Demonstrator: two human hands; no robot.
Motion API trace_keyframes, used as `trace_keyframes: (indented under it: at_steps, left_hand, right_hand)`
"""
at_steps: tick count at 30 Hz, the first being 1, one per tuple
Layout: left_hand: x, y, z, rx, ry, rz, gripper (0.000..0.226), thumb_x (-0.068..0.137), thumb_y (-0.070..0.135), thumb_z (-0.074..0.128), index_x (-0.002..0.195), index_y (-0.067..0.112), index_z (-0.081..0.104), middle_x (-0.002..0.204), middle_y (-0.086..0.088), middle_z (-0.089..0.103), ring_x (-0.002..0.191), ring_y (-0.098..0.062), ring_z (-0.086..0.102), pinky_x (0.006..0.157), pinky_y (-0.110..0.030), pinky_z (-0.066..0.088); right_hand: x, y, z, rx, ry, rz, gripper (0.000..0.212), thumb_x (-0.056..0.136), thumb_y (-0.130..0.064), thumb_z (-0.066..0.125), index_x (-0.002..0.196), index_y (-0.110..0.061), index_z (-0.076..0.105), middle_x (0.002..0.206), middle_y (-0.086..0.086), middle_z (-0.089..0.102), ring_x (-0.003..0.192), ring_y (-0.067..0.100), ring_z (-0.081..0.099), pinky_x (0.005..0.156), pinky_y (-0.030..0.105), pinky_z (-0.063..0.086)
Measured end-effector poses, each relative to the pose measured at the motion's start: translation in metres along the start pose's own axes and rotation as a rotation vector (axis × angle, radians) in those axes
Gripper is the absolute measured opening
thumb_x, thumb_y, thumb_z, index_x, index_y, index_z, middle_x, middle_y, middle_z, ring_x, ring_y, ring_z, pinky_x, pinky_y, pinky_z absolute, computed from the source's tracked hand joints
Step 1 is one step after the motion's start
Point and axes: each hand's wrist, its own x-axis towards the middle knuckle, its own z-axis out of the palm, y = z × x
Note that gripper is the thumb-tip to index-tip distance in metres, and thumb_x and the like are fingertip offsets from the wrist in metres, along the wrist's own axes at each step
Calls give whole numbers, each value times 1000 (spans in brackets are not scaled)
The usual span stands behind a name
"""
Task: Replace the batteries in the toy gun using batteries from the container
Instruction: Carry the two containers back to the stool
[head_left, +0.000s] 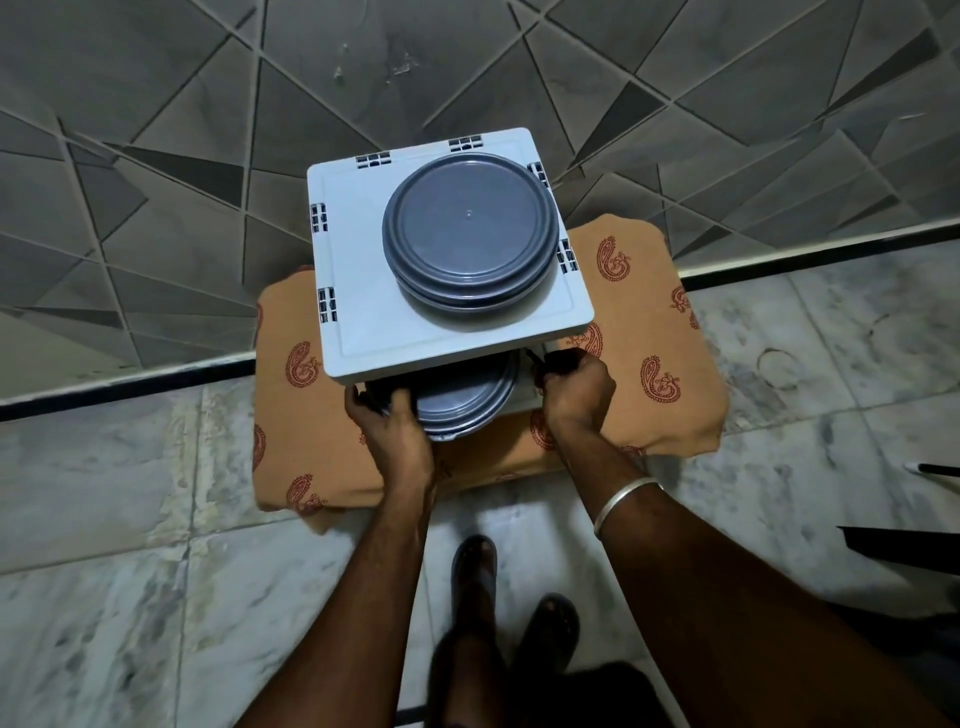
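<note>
My left hand and right hand are each clamped on dark grips either side of the lower container, so I should slide it out level from under the white shelf without jolting the upper container; no toy gun shows.

Both bare forearms reach forward, side by side. The left grip curls its fingers round the left handle, back of the hand up. The right grip, apart from the left one, clenches the right handle just ahead of its knuckles.
</note>
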Motion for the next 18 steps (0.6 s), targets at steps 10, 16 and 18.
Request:
trace_keyframes:
  at_steps: [10, 16, 18]
  left_hand:
    - [7, -10, 1, 183, 35, 60, 62, 75, 38, 72, 130, 19, 51, 126, -10, 61, 111, -25, 64, 99, -50, 55]
    - [27, -7, 13, 230, 44, 77, 31, 76, 3, 67, 97, 21, 56, 112, -21, 67, 102, -36, 68, 93, -53, 57]
    - [31, -10, 13, 235, 35, 61, 33, 76, 4, 67, 106, 15, 59, 113, -22, 67, 103, -36, 68, 94, -50, 57]
  right_hand:
    - [4, -1, 13, -57, 21, -44, 19, 81, 0, 70, 100, -2, 75, 102, 13, 75, 97, 25, 69, 65, 16, 38]
    - [10, -1, 17, -97, 14, -52, 15, 84, -3, 70, 98, 0, 73, 101, 17, 74, 96, 29, 69, 69, 23, 40]
    - [11, 0, 18, -88, -15, -74, 17, 79, -8, 77, 94, 0, 73, 96, 16, 75, 92, 28, 69, 66, 22, 40]
